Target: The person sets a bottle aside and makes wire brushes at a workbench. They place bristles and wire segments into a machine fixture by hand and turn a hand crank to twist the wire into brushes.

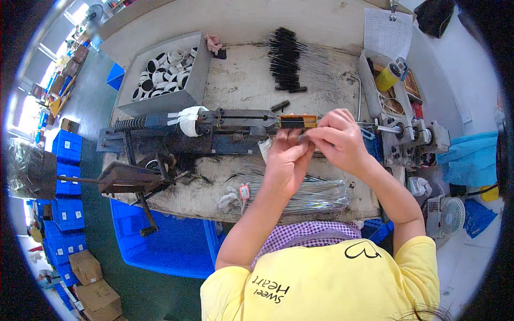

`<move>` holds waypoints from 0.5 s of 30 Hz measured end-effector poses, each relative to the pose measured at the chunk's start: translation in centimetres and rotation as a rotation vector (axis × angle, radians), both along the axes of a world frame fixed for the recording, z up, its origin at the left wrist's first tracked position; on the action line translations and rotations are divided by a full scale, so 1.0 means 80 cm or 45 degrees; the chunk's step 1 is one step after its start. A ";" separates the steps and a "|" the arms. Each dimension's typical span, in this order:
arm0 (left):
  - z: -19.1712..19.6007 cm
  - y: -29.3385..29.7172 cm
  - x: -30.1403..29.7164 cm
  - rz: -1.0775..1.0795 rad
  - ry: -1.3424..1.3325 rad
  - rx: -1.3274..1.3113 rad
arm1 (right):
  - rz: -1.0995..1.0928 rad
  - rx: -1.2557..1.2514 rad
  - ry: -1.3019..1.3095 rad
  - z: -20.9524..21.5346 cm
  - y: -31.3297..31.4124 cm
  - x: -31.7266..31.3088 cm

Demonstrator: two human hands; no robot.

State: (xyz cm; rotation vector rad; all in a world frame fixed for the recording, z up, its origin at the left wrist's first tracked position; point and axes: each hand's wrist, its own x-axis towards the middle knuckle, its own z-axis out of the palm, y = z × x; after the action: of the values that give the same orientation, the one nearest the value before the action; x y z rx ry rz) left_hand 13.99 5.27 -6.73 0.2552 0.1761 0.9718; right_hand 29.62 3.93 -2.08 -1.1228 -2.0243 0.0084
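My left hand (289,158) and my right hand (338,136) meet at the middle of a long metal bench machine (241,119). Both have their fingertips pinched together just below an orange-yellow holder (298,116) with a strip of black bristles (292,122) in it. A small greyish bit shows between the fingertips, too small to name. Left of the hands, the machine carries a white ring (190,122) round its bar. Under my forearms lies a bundle of thin silvery wires (321,196). Beyond the machine is a pile of black twisted-wire brushes (285,60), and one short brush (280,106) lies nearer.
A grey bin (195,80) of white rings stands at the back left. At the right are a tray with a yellow bottle (386,78) and the machine's shaft end (393,129). A lever with a foot (148,230) juts over a blue crate (160,251).
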 end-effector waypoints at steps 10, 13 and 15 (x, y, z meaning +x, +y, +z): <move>0.013 0.001 0.000 0.031 0.192 -0.070 | -0.203 0.117 -0.096 0.012 0.004 0.017; 0.012 0.001 0.000 0.055 0.222 -0.095 | -0.214 0.151 -0.164 0.009 0.009 0.020; 0.012 0.000 0.002 0.072 0.243 -0.132 | -0.206 0.163 -0.197 0.009 0.008 0.022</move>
State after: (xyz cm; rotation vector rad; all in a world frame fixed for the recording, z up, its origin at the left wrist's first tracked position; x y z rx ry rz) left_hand 14.16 5.28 -5.75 0.2485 0.4091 0.9907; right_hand 31.39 4.58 -1.35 -1.2333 -2.0307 -0.2945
